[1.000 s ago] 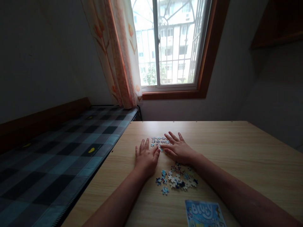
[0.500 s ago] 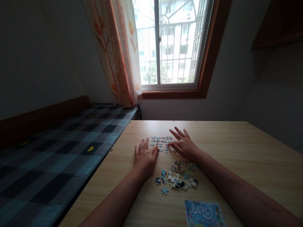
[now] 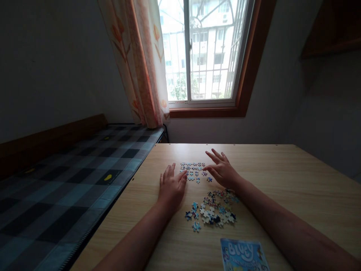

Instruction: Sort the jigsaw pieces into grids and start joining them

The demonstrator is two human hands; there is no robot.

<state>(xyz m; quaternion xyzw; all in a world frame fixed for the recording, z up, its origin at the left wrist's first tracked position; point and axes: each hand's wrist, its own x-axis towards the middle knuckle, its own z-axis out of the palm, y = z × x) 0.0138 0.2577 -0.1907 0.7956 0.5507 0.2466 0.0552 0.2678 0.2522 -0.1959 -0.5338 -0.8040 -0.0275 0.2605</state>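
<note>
Small jigsaw pieces [image 3: 193, 168] lie in rows on the wooden table, between my two hands. My left hand [image 3: 172, 187] rests at the left end of the rows, fingers spread, its thumb and index tip by the leftmost pieces. On the right side, my right hand [image 3: 222, 171] is stretched out with its fingers apart, the thumb tip at the right end of the rows. A single dark blue piece [image 3: 209, 179] lies just below that hand. Nearer to me is a loose heap of jigsaw pieces [image 3: 217, 210], some showing pale backs.
A blue Bluey picture card or packet [image 3: 244, 254] lies at the table's [image 3: 296, 195] near side. Several blue pieces [image 3: 194, 207] sit left of the heap. A checkered bed [image 3: 84, 177] adjoins the left edge. Beyond are a window [image 3: 211, 56] and a curtain [image 3: 143, 75].
My right hand has shifted a little to the right, uncovering pieces at the right end of the rows. My left hand has moved slightly left, its index finger lower toward the pieces.
</note>
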